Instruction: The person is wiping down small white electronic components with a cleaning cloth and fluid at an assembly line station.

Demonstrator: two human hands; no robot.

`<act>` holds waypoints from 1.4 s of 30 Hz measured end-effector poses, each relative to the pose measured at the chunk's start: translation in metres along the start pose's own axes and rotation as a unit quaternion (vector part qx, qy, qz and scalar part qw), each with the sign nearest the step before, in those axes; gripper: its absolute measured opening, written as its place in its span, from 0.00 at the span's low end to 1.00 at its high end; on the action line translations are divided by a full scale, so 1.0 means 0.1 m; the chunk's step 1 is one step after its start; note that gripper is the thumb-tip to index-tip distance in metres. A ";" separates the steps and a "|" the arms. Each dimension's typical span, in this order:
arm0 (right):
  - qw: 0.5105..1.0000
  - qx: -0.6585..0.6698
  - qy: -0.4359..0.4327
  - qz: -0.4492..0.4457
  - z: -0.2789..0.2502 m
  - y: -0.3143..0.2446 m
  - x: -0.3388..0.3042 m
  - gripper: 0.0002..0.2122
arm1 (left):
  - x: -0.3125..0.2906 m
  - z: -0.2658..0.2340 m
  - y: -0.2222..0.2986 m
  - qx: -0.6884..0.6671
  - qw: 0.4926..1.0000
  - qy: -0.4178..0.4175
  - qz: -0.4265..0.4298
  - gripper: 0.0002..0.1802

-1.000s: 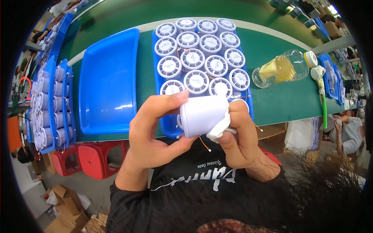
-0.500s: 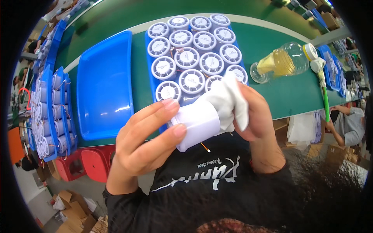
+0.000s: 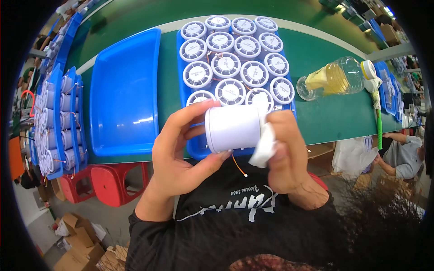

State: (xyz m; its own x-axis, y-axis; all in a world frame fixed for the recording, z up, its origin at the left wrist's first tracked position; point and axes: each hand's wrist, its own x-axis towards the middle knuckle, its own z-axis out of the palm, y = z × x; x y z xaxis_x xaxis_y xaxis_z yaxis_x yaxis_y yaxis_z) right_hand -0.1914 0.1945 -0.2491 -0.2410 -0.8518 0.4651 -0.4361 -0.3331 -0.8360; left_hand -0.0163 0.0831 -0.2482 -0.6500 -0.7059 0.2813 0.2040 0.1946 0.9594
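The left hand (image 3: pixel 178 149) holds a white canister (image 3: pixel 233 128) on its side, fingers over the top and thumb below, around the end nearer that hand. The right hand (image 3: pixel 289 151) is closed, pinching a white cloth (image 3: pixel 263 147) between thumb and fingers, and the cloth lies along the canister's other end. Whether it presses on the end face or only brushes the edge cannot be told, since that end is turned away. A thin wire (image 3: pixel 239 167) with a small white plug hangs below the canister.

The canister is held up in front of the person, over the near end of a blue tray (image 3: pixel 195 148). Rows of similar canisters (image 3: pixel 226 65) stand in that tray, most with round slotted ends and labels facing up, and a few wires lie among them. To its left on the green table (image 3: pixel 316 119) lies a second tray (image 3: pixel 124 90), also blue. To the right are a clear bottle (image 3: pixel 348 79) of yellowish liquid, lying on its side, and a green tube (image 3: pixel 378 122).

The step in hand appears to be wiping the canister's far end. If so, the next move calls for a steady left grip and light, even strokes of the cloth around the edge, with the right fingers clear of the hanging wire. Turning the canister a little in the left hand would bring more of its surface to the cloth.
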 end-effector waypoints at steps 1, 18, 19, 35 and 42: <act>0.993 -0.072 -0.027 -0.085 0.02 0.00 0.04 0.11 | 0.01 -0.01 0.03 0.000 1.000 0.000 0.000 0.35; 0.980 0.156 -0.018 0.122 0.10 0.02 0.00 0.09 | 0.06 -0.09 0.09 0.239 0.964 -0.040 0.106 0.33; 0.996 0.068 -0.024 0.048 0.06 0.04 0.00 0.08 | 0.02 -0.02 0.12 0.121 0.991 -0.028 0.046 0.35; 0.988 0.109 -0.021 0.106 0.04 0.01 -0.03 0.08 | 0.00 -0.06 0.02 0.128 0.987 -0.041 0.091 0.39; 0.988 -0.063 0.021 -0.141 0.08 0.07 -0.06 0.07 | 0.01 -0.07 0.11 -0.120 0.988 -0.067 -0.070 0.36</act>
State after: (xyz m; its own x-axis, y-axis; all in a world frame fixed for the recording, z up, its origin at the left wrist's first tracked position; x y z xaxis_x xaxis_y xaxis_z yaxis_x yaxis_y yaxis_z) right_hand -0.1864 0.1936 -0.2602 -0.1284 -0.7144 0.6878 -0.5945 -0.4996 -0.6300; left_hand -0.0099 0.0800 -0.2379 -0.7725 -0.6144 0.1606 0.2618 -0.0777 0.9620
